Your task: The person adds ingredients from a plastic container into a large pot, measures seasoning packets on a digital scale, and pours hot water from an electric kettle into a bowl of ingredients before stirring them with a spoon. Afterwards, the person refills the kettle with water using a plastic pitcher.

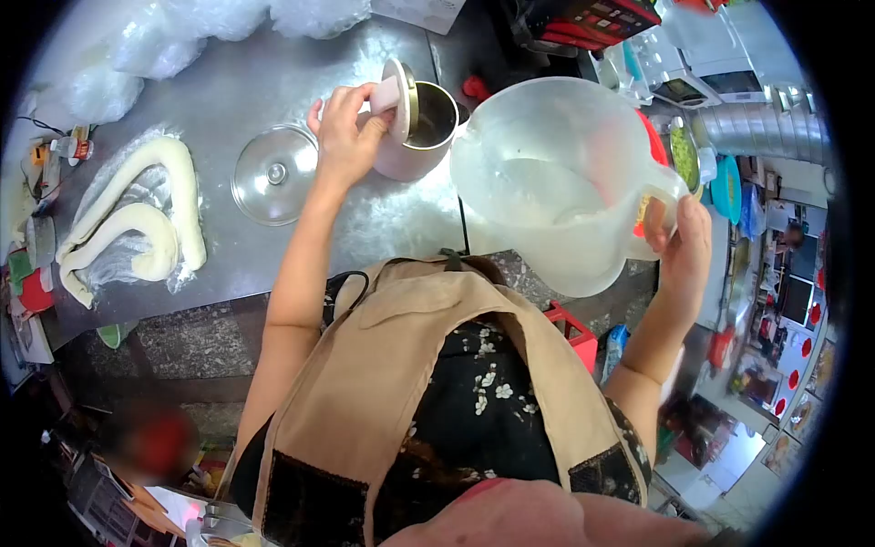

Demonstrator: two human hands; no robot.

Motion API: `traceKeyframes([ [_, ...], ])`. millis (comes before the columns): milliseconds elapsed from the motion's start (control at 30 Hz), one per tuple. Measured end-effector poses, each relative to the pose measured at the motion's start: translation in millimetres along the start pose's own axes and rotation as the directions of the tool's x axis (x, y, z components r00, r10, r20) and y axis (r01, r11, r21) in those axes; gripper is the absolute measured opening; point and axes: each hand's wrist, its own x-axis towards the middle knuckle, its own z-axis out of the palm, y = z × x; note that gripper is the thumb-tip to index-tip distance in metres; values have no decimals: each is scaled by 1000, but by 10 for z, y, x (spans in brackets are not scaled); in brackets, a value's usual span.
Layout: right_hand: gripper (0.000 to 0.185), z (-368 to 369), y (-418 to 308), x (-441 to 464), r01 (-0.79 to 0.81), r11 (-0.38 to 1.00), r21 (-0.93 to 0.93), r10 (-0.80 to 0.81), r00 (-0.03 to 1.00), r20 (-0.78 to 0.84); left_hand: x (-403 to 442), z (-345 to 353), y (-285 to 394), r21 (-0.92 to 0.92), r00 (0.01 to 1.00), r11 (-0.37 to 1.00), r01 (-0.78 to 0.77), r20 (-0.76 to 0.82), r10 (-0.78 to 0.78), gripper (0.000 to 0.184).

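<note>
My left hand is closed at the handle side of a pale pink kettle, its fingers beside the raised lid. The kettle stands on the metal table with its mouth uncovered and its dark inside showing. My right hand is wrapped around the handle of a large translucent plastic pitcher. The pitcher's rim is close to the kettle's spout; I cannot tell whether they touch. Left of the kettle lies a round glass lid with a metal knob.
A long folded strip of dough lies on flour at the table's left. Clear plastic bags line the back edge. A red and black box is at the back right. Below the pitcher sits a red crate.
</note>
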Motion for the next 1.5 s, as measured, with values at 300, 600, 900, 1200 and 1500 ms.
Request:
traceKeyframes([
  [300, 41, 311, -229, 274, -49, 977, -208, 70, 993, 93, 128, -191, -194, -132, 991, 986, 101, 102, -88, 31],
  [600, 44, 519, -336, 567, 8, 951, -310, 77, 962, 263, 201, -244, -157, -165, 985, 982, 97, 156, -72, 30],
  [900, 44, 497, -356, 714, 30, 932, -360, 86, 950, 300, 237, -255, -301, -174, 987, 985, 6, 161, 22, 31],
  [1200, 45, 450, -452, 722, 31, 922, -385, 91, 952, 293, 342, -380, -352, -281, 928, 947, 156, 370, -43, 31],
  [1500, 45, 467, -535, 667, 34, 912, -410, 102, 946, 306, 405, -401, -382, -262, 909, 961, 83, 415, 34, 34],
])
